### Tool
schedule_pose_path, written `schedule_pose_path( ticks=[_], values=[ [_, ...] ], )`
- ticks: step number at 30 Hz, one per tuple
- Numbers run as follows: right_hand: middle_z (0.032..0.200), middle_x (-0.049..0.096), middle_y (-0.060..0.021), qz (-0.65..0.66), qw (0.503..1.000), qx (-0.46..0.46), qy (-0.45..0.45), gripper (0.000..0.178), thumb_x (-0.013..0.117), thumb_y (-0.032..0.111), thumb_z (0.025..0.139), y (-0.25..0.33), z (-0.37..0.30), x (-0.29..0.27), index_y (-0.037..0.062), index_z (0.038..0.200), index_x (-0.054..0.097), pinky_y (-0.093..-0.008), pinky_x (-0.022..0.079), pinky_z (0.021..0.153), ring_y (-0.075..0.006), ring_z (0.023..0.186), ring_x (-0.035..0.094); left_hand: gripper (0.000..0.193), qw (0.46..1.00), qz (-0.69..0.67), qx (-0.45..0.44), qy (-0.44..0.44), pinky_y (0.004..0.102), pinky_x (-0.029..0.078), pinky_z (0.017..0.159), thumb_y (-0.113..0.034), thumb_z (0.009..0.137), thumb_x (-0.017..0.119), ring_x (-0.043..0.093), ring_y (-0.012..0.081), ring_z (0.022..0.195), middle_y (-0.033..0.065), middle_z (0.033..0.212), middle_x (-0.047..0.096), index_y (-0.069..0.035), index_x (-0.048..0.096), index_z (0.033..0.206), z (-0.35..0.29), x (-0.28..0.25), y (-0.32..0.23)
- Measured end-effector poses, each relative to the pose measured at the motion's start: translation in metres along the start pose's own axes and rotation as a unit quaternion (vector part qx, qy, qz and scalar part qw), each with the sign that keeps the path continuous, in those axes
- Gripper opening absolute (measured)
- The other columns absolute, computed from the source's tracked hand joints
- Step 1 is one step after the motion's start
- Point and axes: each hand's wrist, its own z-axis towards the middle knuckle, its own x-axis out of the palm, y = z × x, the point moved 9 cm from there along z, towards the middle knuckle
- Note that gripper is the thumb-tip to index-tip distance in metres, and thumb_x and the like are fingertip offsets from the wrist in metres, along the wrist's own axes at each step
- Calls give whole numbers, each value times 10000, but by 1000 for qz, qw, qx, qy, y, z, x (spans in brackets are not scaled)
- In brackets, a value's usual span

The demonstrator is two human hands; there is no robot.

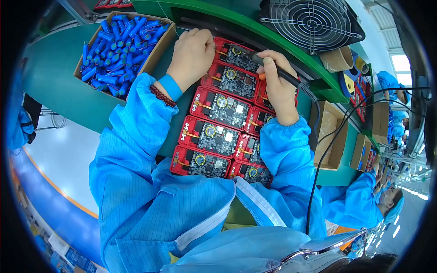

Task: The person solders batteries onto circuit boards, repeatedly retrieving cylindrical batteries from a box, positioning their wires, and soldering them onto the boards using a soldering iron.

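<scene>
Two columns of red plastic cases [195, 108] lie side by side on the bench in front of me, each holding a dark circuit board [217, 142] with a round yellow-ringed part. My right hand [281, 98] grips a soldering iron [289, 78] with a black handle, over the upper part of the right column. The iron's tip points left toward the topmost board; whether it touches cannot be made out. My left hand [191, 54] is closed at the upper left corner of the cases, its fingertips hidden. A thin wire runs down near it from the top edge.
A cardboard box [78, 68] full of blue cylindrical cells [119, 52] stands at the left. A black fan with a wire guard [312, 22] sits at the upper right behind a green rail [236, 19]. A shallow cardboard box [334, 132] lies right of my arm. Another person [353, 204] works farther right.
</scene>
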Motion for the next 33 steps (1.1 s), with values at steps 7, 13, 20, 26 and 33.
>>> schedule_pose_path(
  ticks=[7, 13, 20, 26, 33],
  values=[
    [827, 608, -51, 11, 1000, 2, -7, 159, 563, 145, 921, 0, 2, 1, 18, 994, 626, -241, 455, 632, -95, 698, 570, 35, 1000, 1, 6, 3, 460, 441, 690, -67, 759, 586, 546, 354, 780, 121, 772, 584, -51, 562, 739, 3, -1, 3],
    [825, 608, -50, 9, 1000, -6, -4, 160, 563, 147, 923, 0, 1, 1, 19, 996, 626, -239, 451, 628, -96, 691, 563, 28, 1000, 7, -1, 4, 458, 444, 695, -59, 760, 585, 549, 349, 787, 118, 779, 585, -55, 563, 741, 2, 1, 2],
    [830, 610, -51, 5, 1000, 2, 0, 157, 564, 147, 924, 1, 0, 3, 19, 990, 627, -240, 448, 624, -96, 685, 554, 22, 1000, 9, 2, 15, 456, 446, 691, -55, 762, 586, 550, 347, 780, 115, 781, 584, -57, 568, 749, 1, 4, 1],
    [842, 612, -53, -1, 1000, -4, 2, 155, 562, 143, 925, 1, -1, 4, 17, 991, 625, -236, 448, 623, -94, 684, 554, 24, 1000, 9, 9, 6, 455, 445, 695, -52, 760, 587, 549, 345, 785, 115, 778, 581, -58, 567, 749, 0, 4, -1],
    [784, 608, -51, 12, 1000, -7, -17, 185, 541, 168, 938, 11, -9, -9, 14, 1002, 620, -216, 447, 621, -85, 673, 561, 26, 1000, -10, 6, 3, 440, 439, 704, -44, 764, 582, 539, 342, 780, 116, 783, 576, -48, 558, 753, -6, -7, -7]
  ],
)
